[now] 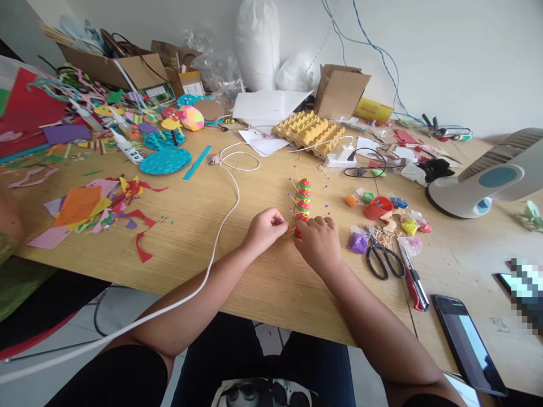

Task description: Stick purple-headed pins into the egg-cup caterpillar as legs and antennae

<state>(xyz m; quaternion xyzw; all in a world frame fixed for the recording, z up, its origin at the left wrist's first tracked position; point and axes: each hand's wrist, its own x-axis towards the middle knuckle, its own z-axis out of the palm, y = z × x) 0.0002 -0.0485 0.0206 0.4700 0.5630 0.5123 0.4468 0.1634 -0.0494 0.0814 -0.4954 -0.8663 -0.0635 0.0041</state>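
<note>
A red and green caterpillar figure, made of a row of bumps with yellow rings, lies on the table in front of me. Thin sticks with purple tips stand out from both its sides. My right hand is closed on its near end, and the fingers cover part of the last bumps. Just left of that end, my left hand pinches what appears to be a thin purple-tipped stick; only a small purple spot shows at the fingertips.
To the right lie black scissors, a red cutter knife, a purple clay bag, a red cup and a phone. A white cable crosses my left arm. Yellow egg trays, paper scraps and a fan stand around.
</note>
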